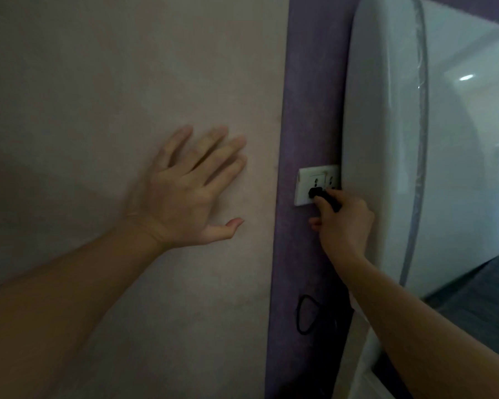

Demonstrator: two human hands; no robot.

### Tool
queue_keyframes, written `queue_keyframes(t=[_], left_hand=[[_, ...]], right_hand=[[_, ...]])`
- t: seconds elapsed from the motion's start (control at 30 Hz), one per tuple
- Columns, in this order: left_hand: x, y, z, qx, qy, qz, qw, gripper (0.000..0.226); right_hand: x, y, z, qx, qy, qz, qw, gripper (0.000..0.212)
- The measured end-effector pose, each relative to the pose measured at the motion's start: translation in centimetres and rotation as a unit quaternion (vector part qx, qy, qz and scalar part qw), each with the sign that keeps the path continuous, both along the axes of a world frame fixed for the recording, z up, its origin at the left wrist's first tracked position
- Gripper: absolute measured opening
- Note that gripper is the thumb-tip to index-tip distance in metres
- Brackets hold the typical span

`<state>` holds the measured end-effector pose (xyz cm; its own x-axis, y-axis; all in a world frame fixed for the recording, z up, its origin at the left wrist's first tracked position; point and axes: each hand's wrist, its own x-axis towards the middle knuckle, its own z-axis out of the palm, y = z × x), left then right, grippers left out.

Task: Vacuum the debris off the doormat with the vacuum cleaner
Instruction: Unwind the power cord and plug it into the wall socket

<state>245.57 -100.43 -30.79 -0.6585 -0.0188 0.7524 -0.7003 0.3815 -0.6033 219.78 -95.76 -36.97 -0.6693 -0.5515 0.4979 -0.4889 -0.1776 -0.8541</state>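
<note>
My right hand point(343, 223) grips a black plug point(317, 194) at a white wall socket point(308, 185) on a purple strip of wall. The plug sits against the socket's lower left outlet. My left hand point(190, 191) lies flat with spread fingers on the beige wall to the left of the socket. A black cord point(306, 315) hangs in a loop below the socket. The vacuum cleaner and the doormat are out of view.
A large white appliance point(392, 139) with a rounded edge stands close to the right of the socket, partly covering it. Dark grey floor point(478, 289) shows at the lower right.
</note>
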Motion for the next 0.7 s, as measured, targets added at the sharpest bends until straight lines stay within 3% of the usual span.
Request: queue_keyframes(t=[0.23, 0.37, 0.47, 0.57, 0.7], left_hand=[[0.0, 0.9, 0.3, 0.014, -0.004, 0.004, 1.0, 0.08], [-0.1, 2.8, 0.9, 0.103, -0.008, 0.029, 0.994, 0.08], [-0.6, 5.9, 1.9, 0.233, 0.003, 0.053, 0.971, 0.091], [-1.4, 10.6, 0.8, 0.362, 0.14, 0.049, 0.92, 0.094], [-0.6, 17.2, -7.8, 0.404, 0.184, 0.037, 0.895, 0.082]], right_hand=[[-0.2, 5.7, 2.3, 0.176, 0.147, 0.042, 0.973, 0.047], [-0.3, 11.3, 3.0, 0.237, 0.245, 0.094, 0.935, 0.057], [-0.7, 14.3, 3.1, 0.23, 0.303, 0.113, 0.918, 0.059], [-0.2, 16.4, 1.2, 0.189, 0.36, 0.112, 0.907, 0.059], [1.8, 18.1, -3.7, 0.155, 0.436, 0.154, 0.873, 0.056]])
